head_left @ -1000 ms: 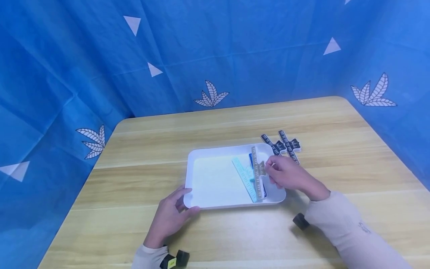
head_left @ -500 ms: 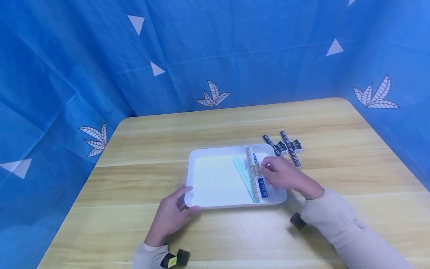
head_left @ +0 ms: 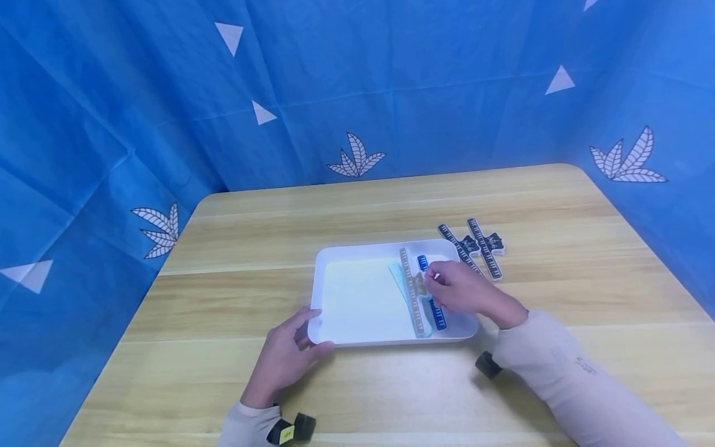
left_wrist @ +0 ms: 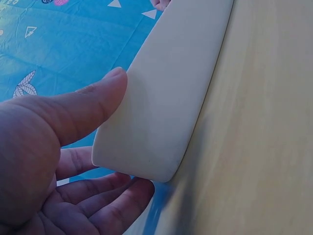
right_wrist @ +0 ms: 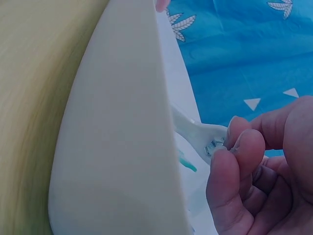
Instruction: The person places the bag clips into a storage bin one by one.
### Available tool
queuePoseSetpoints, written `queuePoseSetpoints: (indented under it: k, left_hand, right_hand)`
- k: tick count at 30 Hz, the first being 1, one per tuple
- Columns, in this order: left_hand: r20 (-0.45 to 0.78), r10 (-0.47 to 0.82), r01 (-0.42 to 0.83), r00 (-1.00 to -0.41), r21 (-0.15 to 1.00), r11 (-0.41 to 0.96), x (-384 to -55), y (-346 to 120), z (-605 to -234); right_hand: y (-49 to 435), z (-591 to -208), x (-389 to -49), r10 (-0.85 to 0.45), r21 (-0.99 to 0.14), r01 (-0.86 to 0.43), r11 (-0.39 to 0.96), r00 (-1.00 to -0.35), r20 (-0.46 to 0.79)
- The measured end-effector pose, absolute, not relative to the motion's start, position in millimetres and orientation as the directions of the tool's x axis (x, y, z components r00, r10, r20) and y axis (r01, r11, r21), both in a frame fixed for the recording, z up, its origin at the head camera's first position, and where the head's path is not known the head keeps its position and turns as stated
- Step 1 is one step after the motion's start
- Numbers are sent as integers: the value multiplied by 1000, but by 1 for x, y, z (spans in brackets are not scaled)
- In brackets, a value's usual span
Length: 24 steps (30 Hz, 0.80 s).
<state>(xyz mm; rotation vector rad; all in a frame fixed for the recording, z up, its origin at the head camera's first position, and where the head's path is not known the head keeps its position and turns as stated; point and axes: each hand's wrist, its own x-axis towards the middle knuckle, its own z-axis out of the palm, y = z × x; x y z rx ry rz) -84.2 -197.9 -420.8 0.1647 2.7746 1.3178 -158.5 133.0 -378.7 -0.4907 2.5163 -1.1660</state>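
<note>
While the left hand (head_left: 287, 352) grips the tray (head_left: 357, 298), the right hand (head_left: 457, 287) pinches a grey clip (head_left: 412, 295) inside.

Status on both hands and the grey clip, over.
Left hand gripping tray corner. Right hand pinching grey clip over tray. Possibly in the way: teal clip beneath, blue clip alongside.

Curtained workspace, table (head_left: 251, 248), blue cloth (head_left: 357, 74) (leaf-printed)

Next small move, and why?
The right hand should probably shift its pinched grey clip left before letting go: in the head view it overlaps the light-blue clip, while white tray shows bare to the left.
</note>
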Motion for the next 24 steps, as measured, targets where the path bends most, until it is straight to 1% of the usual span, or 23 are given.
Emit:
queuePoseSetpoints:
  k: [16,20,24]
  left_hand:
    - [-8,121,69,-993,781,620,-84,-194,-421]
    - [-3,128,78,-992,777,625,-84,-194,-421]
    - [17,130,95,-991,775,625,-83,-196,-421]
  right_hand:
    - [124,-386,-164,-444,-756,-186,628,-883,-151]
    - [123,-387,-164,-451,-759,-198,620,-882,-139]
    - [120,-390,-165,-483,-764,-237,600,-869,-110]
